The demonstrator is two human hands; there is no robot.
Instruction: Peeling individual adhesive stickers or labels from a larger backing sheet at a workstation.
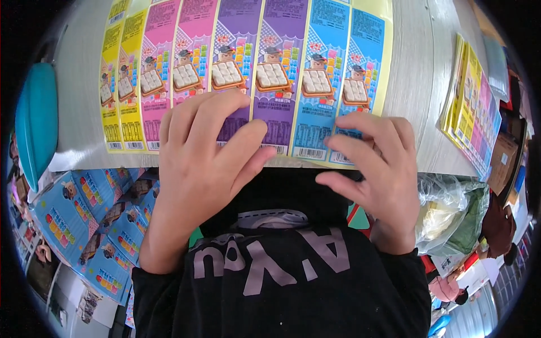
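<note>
A broad sheet of printed labels (pixel 276 107) lies on the table in front of me, its strips yellow, pink, purple and blue, each with a picture of white squares on a tray. Over the pink and purple strips is my left hand (pixel 211 141), fingers apart and curved, its thumb by the sheet's near edge. My right hand (pixel 377 158) hovers at the near end of the blue strips, fingers bent and spread, thumb pointing left. Neither hand grips anything. The fingers hide parts of the lower print.
A stack of similar label sheets (pixel 470 107) sits at the table's right edge. A teal plastic basin (pixel 39 124) is at the left edge. Blue printed cartons (pixel 96 225) stand below left. Clear plastic bags (pixel 451 208) bunch below right. People are visible at the far lower right.
</note>
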